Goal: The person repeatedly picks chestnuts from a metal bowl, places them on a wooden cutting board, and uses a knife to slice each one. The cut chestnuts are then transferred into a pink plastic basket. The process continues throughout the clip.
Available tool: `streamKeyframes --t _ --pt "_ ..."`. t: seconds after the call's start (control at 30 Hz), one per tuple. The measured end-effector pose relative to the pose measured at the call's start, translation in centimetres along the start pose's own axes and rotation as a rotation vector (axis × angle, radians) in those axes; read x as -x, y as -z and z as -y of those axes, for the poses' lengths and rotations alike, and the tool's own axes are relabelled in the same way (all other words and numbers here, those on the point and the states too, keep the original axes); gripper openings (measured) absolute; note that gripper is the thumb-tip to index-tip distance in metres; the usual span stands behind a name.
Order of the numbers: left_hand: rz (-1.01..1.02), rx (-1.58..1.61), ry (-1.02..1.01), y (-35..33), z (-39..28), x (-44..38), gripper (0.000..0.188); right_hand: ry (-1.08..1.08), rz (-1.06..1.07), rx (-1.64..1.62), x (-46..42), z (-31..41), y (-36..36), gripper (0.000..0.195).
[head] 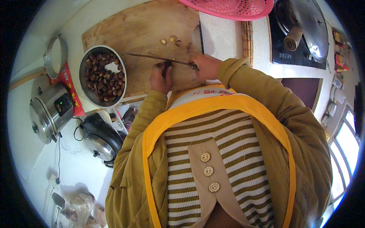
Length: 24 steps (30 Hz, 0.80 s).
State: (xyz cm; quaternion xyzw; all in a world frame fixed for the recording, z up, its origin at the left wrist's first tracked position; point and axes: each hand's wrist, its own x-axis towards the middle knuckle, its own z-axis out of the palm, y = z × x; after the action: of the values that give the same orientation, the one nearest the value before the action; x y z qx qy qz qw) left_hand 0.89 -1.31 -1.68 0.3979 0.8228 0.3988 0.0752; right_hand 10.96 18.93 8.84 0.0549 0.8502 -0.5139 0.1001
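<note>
My right hand [206,67] grips a knife at its handle end. The knife's blade [154,57] is seen nearly edge-on and reaches left across the wooden cutting board [122,31]. My left hand [160,78] pinches a small dark brown thing, apparently a chestnut [167,64], close under the blade. Whether the edge touches it cannot be told. Farther back on the board lie a few chestnut pieces [173,38], some showing yellow flesh. Left of my left hand, a metal colander [124,75] holds many brown chestnuts [99,74], its pale bottom showing in one spot.
A pink plastic basket [228,14] overhangs the board's far right. Beyond it, a lidded wok [310,31] sits on a black cooktop [293,58]. At left are a steel electric cooker [54,108], a red packet [74,97] and a black appliance [102,139].
</note>
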Motion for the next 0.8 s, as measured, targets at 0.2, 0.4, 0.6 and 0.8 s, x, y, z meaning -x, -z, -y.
streamKeyframes --t 0.2,0.4,0.6,0.8 --pt "0.04 0.024 0.018 0.0 0.2 -0.1 0.021 -0.304 0.243 -0.032 0.1 -0.9 0.5 0.036" --pt "0.003 0.04 0.0 -0.2 0.5 0.2 0.021 -0.218 0.152 -0.051 1.0 -1.1 0.2 0.032" --pt "0.017 0.014 0.035 -0.2 0.7 0.3 0.02 -0.311 0.206 0.018 0.8 -1.8 -1.4 0.033" --pt "0.006 0.039 0.011 0.1 0.1 -0.1 0.019 -0.324 0.157 0.055 0.4 -2.4 -3.1 0.033"
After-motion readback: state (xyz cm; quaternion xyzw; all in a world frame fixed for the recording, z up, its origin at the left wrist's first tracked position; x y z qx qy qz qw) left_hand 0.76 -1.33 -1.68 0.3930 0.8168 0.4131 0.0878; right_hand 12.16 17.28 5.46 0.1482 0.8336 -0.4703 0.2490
